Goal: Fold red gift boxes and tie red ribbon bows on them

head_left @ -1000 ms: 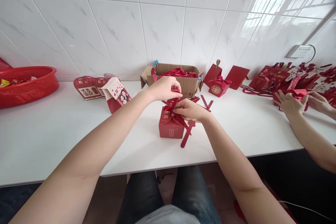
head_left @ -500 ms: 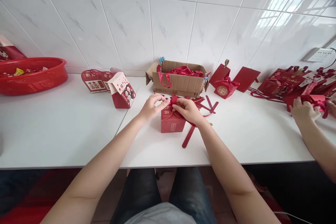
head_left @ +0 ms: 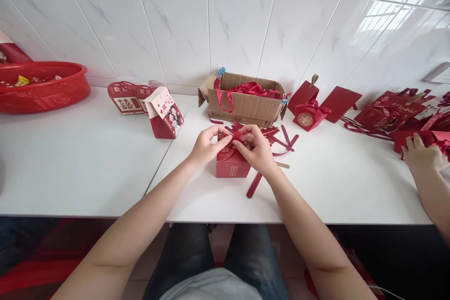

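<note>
Now your left hand (head_left: 208, 146) and right hand (head_left: 258, 151) pinch the red ribbon (head_left: 238, 136), close together, on top of the red box (head_left: 233, 169). The box sits just below both (neither looks nearer).

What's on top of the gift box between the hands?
A red ribbon, held by the left hand and right hand, sits atop the red gift box. Those hands partly cover ribbon and box; whether the ribbon is knotted cannot be seen.

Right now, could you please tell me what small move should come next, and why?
I'd perhaps gently draw the red ribbon snug: the left hand and right hand both pinch it atop the red gift box, though its tightness is unclear.
</note>
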The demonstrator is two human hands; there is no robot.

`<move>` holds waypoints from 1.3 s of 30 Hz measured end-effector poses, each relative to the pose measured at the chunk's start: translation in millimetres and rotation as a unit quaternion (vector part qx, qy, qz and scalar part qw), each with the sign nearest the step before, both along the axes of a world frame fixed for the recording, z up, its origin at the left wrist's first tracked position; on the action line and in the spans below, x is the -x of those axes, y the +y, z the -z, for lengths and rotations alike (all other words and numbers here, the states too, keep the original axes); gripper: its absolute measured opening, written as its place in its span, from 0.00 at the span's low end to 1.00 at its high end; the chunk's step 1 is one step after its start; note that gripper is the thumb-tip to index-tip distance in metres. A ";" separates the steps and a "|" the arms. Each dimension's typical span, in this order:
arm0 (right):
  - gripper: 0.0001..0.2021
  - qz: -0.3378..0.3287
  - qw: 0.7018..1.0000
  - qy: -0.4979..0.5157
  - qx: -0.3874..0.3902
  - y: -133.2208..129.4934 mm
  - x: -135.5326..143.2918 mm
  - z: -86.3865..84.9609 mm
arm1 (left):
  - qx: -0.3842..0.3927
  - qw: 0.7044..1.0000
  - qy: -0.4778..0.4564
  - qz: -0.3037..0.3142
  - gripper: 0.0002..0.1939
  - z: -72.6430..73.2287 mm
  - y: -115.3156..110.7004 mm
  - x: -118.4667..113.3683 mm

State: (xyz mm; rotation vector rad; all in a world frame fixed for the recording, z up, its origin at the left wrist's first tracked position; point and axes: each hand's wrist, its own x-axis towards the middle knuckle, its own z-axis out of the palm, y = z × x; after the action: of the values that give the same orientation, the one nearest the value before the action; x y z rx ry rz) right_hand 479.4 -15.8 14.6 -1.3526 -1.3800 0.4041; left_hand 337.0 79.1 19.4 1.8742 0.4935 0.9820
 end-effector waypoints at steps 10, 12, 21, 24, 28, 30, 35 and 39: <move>0.07 0.066 0.998 -0.008 -0.019 -2.6 6.0 1.3 | -0.069 0.997 0.021 0.029 0.09 -0.6 -2.7 5.1; 0.06 0.068 0.997 -0.008 -0.029 -2.3 6.3 2.2 | -0.088 0.996 0.022 0.022 0.09 0.3 -1.1 5.0; 0.08 0.010 0.999 0.047 0.017 -3.6 5.2 -0.2 | -0.138 0.989 0.047 0.032 0.07 -4.0 1.7 11.1; 0.05 0.037 0.999 0.009 -0.015 -4.2 7.6 1.6 | -0.143 0.987 0.059 0.034 0.06 -6.2 0.5 12.2; 0.05 0.080 0.990 -0.069 -0.094 -3.3 8.2 6.3 | -0.132 0.988 0.063 0.041 0.04 -6.4 0.0 12.0; 0.05 0.081 0.988 -0.090 -0.101 -3.3 6.3 6.6 | -0.119 0.990 0.063 0.049 0.04 -5.5 0.0 11.2; 0.04 0.050 0.992 -0.107 -0.045 -5.4 2.2 1.0 | -0.098 0.994 0.050 0.029 0.05 -2.9 0.4 6.7; 0.05 0.065 0.992 -0.102 -0.024 -5.1 1.7 0.2 | -0.100 0.993 0.053 0.027 0.06 -1.8 0.3 3.1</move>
State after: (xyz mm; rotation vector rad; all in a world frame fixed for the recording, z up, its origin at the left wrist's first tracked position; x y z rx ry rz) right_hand 477.7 -20.9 14.4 -1.4660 -1.4480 0.1460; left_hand 333.9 79.5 21.1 2.1178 0.4173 0.9272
